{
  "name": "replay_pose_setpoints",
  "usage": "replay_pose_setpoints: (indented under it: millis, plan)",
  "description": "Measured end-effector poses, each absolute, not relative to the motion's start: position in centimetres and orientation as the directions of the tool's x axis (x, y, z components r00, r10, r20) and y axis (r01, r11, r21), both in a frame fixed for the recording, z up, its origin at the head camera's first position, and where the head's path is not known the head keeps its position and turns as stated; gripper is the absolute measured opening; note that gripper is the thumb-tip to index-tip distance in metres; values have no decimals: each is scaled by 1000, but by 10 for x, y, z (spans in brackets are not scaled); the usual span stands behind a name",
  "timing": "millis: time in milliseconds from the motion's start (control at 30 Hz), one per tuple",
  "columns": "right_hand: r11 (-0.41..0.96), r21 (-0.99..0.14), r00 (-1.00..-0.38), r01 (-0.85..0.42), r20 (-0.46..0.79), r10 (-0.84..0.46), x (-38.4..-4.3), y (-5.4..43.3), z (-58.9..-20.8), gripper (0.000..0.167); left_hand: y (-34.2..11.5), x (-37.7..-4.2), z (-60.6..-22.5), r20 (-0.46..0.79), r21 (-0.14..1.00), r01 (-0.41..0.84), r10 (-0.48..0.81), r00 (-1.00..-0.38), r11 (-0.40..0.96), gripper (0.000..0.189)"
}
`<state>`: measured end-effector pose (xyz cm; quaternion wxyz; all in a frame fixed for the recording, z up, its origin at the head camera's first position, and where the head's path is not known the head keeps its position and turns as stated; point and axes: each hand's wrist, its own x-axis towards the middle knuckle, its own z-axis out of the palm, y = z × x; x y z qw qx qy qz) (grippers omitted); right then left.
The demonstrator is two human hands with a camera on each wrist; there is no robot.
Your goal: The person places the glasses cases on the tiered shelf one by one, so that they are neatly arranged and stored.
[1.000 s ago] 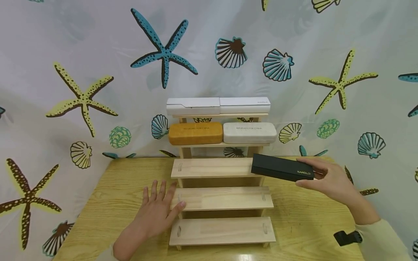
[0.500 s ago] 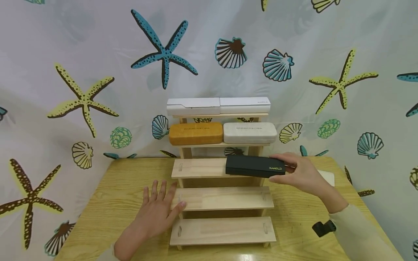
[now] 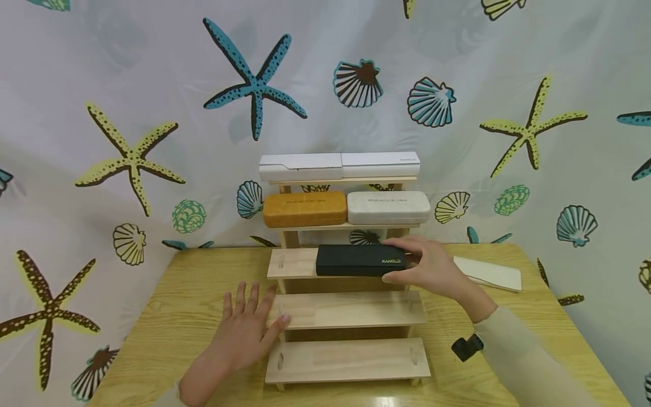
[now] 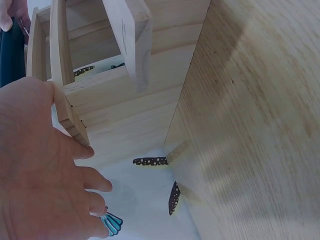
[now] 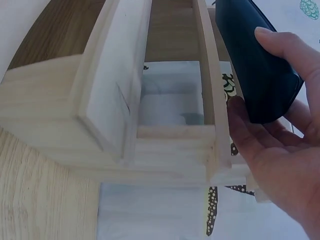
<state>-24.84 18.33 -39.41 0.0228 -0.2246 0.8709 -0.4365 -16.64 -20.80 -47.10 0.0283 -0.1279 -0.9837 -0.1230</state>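
My right hand [image 3: 432, 268] grips the right end of a black glasses case [image 3: 356, 261], thumb on the near side. The case lies lengthwise over the middle shelf of a stepped wooden display rack [image 3: 346, 362]. In the right wrist view, the fingertips curl round the end of the black case [image 5: 260, 65]. My left hand [image 3: 241, 328] is spread with straight fingers at the rack's left side, thumb over the end of the second shelf from the bottom. The left wrist view has this hand [image 4: 55, 170] against the shelf's end.
An orange glasses case [image 3: 305, 209] and a white glasses case [image 3: 389, 208] sit side by side one shelf higher. Long white cases [image 3: 300, 167] line the top shelf. A flat white case [image 3: 490, 274] lies on the wooden table [image 3: 473, 350] at right. Patterned cloth hangs behind.
My right hand has carried the black glasses case leftward over the middle shelf and levelled it. The flat white case behind that arm has come into view. The left hand has stayed put.
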Motion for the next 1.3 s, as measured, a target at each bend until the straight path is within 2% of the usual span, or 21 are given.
replay_pose_setpoints:
  millis: [233,500,800,1300]
  plan:
    - [584,-711,-901,-392,168,-400,-252,167,-397,72,-209,-166,-472,87,237,264,250,-964,935,77]
    - [565,-712,-886,-417,181,-426,-254,149,-396,72,-210,-168,-473,97,229,264,248,-964,937,77]
    - [492,-766,-874,-413,182,-450,-258,127,-396,71,-210,-168,-473,80,239,258,246,-966,936,77]
    - [539,-724,-870,-430,172,-463,-263,102,-397,72,-210,-167,-474,68,240,253,244,-967,937,78]
